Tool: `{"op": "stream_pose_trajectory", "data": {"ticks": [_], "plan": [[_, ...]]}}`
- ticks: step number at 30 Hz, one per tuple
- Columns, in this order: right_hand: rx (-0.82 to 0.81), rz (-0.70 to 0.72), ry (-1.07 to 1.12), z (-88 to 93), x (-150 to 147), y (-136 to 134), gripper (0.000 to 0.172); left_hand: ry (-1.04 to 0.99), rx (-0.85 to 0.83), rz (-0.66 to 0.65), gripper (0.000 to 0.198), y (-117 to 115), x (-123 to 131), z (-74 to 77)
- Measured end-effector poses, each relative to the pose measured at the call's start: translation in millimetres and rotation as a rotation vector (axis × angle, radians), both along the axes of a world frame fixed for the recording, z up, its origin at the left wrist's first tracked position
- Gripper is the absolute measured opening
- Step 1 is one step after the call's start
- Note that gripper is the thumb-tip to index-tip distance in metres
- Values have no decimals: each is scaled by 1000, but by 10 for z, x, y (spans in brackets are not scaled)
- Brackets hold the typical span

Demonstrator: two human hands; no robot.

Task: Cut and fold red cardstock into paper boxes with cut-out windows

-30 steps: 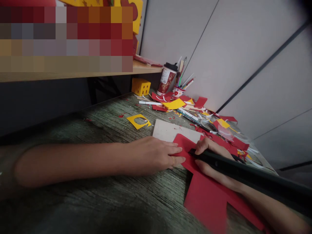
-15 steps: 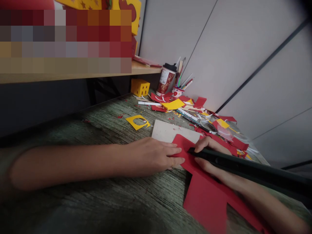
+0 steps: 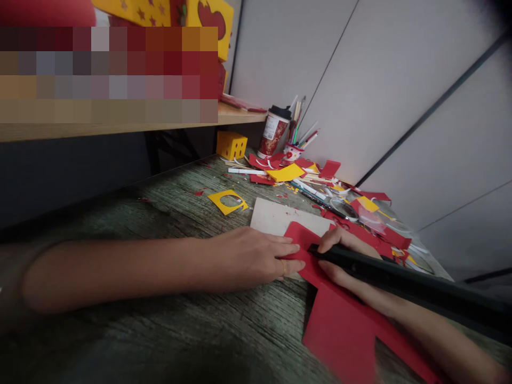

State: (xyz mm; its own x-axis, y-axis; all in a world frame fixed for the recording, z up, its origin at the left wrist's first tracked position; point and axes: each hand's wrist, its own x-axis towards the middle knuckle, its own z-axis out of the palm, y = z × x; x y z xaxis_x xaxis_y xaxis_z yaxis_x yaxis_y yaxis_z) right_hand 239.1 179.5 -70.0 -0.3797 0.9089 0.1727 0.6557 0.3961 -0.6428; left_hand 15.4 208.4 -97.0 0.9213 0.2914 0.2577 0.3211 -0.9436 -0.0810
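My left hand lies flat, fingers stretched out, with its fingertips pressing on a cut piece of red paper. The paper's upper end rests over a pale board; its cross-shaped lower part spreads over the table toward me. Thumb and forefinger of my right hand close around the narrow end of a long black pen-like tool. Its tip touches or hovers just over the red paper near my left fingertips; I cannot make out its exact kind.
A yellow paper piece with a round hole lies beyond my left hand. Paper scraps, sticks and pens litter the back right. Behind them stand a lidded paper cup, a pen holder and a yellow box. A wooden shelf overhangs the left.
The view has shifted very slightly, so everything sits a little lower and further right. Both hands, the tool and the red paper keep nearly the same position relative to each other.
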Motion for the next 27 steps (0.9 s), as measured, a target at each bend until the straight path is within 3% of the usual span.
{"op": "stream_pose_trajectory", "data": {"ticks": [7, 18, 27], "plan": [[28, -19, -39, 1, -10, -8, 8, -23, 15, -27, 36, 9, -8, -13], [167, 173, -108, -31, 38, 18, 16, 9, -23, -20, 37, -4, -19, 22], [167, 208, -104, -12, 35, 5, 17, 47, -57, 3, 37, -17, -15, 61]]}}
